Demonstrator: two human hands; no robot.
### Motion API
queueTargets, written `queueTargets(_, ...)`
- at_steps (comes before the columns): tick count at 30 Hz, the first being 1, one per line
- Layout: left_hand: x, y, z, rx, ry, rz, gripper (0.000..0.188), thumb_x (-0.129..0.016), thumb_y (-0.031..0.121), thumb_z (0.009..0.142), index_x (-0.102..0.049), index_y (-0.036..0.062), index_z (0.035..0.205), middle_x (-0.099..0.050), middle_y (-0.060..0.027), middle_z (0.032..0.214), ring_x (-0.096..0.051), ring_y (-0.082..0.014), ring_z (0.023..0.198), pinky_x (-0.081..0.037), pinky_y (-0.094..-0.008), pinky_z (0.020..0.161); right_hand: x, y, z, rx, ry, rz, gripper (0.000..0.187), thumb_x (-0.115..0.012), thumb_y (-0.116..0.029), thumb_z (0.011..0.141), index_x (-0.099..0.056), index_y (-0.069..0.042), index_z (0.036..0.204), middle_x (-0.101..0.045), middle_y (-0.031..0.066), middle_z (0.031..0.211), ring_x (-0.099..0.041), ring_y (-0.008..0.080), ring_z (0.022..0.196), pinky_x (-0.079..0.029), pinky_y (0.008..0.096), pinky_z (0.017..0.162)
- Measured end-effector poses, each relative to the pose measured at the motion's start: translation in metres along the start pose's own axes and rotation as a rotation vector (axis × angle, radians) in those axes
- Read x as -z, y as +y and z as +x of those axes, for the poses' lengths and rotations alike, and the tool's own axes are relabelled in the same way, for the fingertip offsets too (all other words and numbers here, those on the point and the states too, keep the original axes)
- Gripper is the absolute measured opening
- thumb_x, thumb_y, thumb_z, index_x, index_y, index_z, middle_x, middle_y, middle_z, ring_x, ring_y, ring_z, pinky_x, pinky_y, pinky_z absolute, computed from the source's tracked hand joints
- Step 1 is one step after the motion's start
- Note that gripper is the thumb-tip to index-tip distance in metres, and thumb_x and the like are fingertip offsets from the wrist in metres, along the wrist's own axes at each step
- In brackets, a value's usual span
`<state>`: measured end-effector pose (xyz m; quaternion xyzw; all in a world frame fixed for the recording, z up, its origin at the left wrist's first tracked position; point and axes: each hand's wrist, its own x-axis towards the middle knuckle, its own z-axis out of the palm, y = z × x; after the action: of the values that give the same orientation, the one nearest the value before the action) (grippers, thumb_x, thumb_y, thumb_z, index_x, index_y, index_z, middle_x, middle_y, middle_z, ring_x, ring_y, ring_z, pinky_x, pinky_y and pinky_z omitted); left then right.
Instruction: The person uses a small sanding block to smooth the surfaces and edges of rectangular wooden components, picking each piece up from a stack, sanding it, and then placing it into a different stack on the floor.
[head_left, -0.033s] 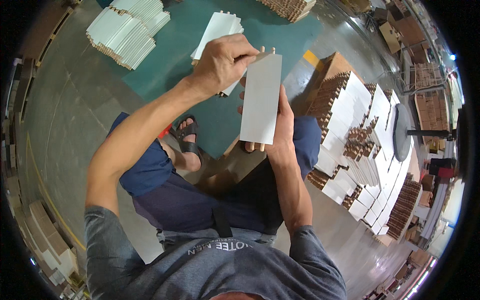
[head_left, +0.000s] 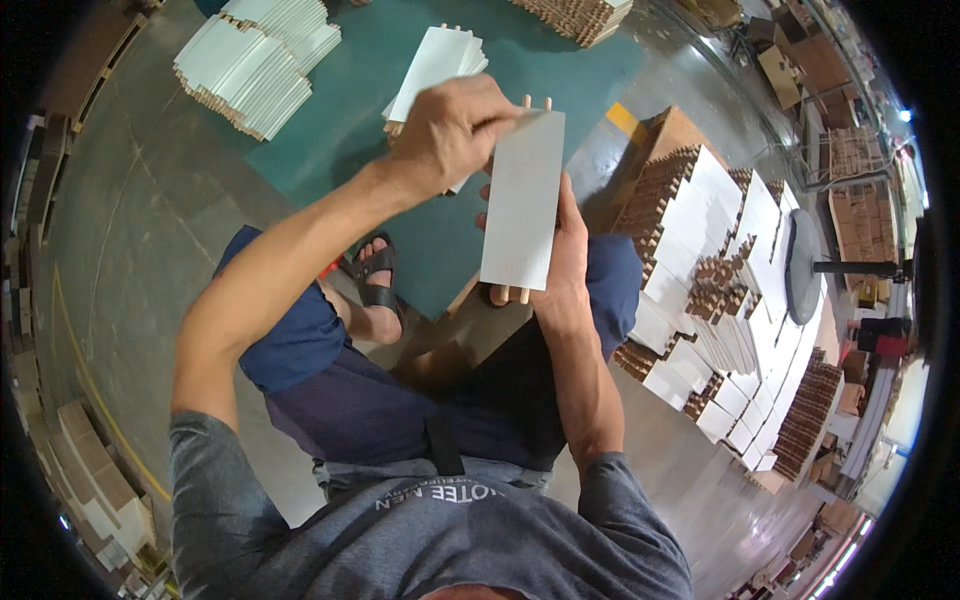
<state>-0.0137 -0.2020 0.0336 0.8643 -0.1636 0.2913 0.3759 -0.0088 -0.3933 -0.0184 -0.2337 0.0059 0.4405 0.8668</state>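
A flat white wooden board [head_left: 523,205] with round dowel pegs [head_left: 525,296] sticking out of both ends is held upright in front of me. My right hand [head_left: 568,250] wraps round it from the right and beneath, with its fingertips showing along the left edge. At the board's upper left corner is my left hand [head_left: 452,132], its thumb and fingers pinched together. Whatever lies between those fingers, if anything, is hidden. Just behind the left hand, a small stack of similar white boards [head_left: 435,65] lies on the green mat [head_left: 355,110].
Another stack of white boards [head_left: 245,65] is at the far left, with more boards [head_left: 578,18] at the far edge. To my right, many boards [head_left: 700,210] are piled by a round dark disc [head_left: 803,265] on a black arm. My sandalled foot [head_left: 374,270] stands by the mat.
My left hand has shifted very slightly at the board's upper corner, its fingers now a little further over the edge. The board and right hand look almost the same.
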Motion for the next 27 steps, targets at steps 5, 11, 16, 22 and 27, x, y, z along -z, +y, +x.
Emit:
queueTargets(5,-0.03,0.056,-0.06,-0.112,-0.219,-0.123,0.009,-0.066,0.009,0.077,-0.065,0.0058,0.086,-0.056,-0.0105,0.078,-0.062,-0.0294,0.078,-0.053,-0.0415,0.069,-0.001,-0.005,0.002,0.07,0.06,0.133,0.057,-0.036,-0.049,0.109,-0.052,-0.004,0.14,-0.063,0.0168,0.13,-0.063,0.0286,0.112,-0.054,0.0431,0.096)
queueTargets(11,-0.008,0.025,-0.019,-0.103,-0.062,0.054,0.014,-0.07,0.0,0.082,-0.074,0.003,0.095,-0.064,-0.0108,0.079,-0.065,-0.0275,0.074,-0.052,-0.0385,0.065,0.015,0.002,-0.001,0.012,-0.056,0.1,0.055,-0.036,-0.047,0.109,-0.052,-0.005,0.14,-0.063,0.0156,0.129,-0.064,0.0278,0.109,-0.057,0.0429,0.091)
queueTargets(16,-0.004,-0.003,-0.011,-0.05,0.007,0.038,0.019,-0.067,0.001,0.082,-0.075,0.0041,0.1,-0.063,-0.0109,0.078,-0.063,-0.0294,0.072,-0.052,-0.0385,0.067,-0.005,0.006,0.004,0.016,0.097,0.04,0.056,-0.034,-0.047,0.109,-0.052,-0.005,0.139,-0.062,0.0158,0.129,-0.065,0.0275,0.103,-0.061,0.043,0.082)
queueTargets(22,-0.025,0.076,-0.076,-0.262,-0.292,-0.195,0.02,-0.066,0.001,0.078,-0.071,0.0023,0.097,-0.062,-0.0097,0.08,-0.062,-0.0275,0.073,-0.054,-0.0404,0.063,0.0,-0.008,0.004,0.069,0.007,0.091,0.06,-0.032,-0.048,0.109,-0.047,-0.003,0.145,-0.061,0.0168,0.131,-0.065,0.0267,0.101,-0.061,0.0426,0.081)
queueTargets(27,-0.012,0.065,-0.05,-0.148,-0.204,-0.196,0.019,-0.069,0.0,0.076,-0.073,0.0037,0.094,-0.062,-0.0096,0.081,-0.063,-0.0277,0.073,-0.052,-0.0398,0.063,0.003,-0.007,0.005,0.077,-0.005,0.124,0.06,-0.034,-0.05,0.108,-0.048,-0.004,0.145,-0.061,0.0164,0.132,-0.065,0.0273,0.106,-0.057,0.0416,0.091)
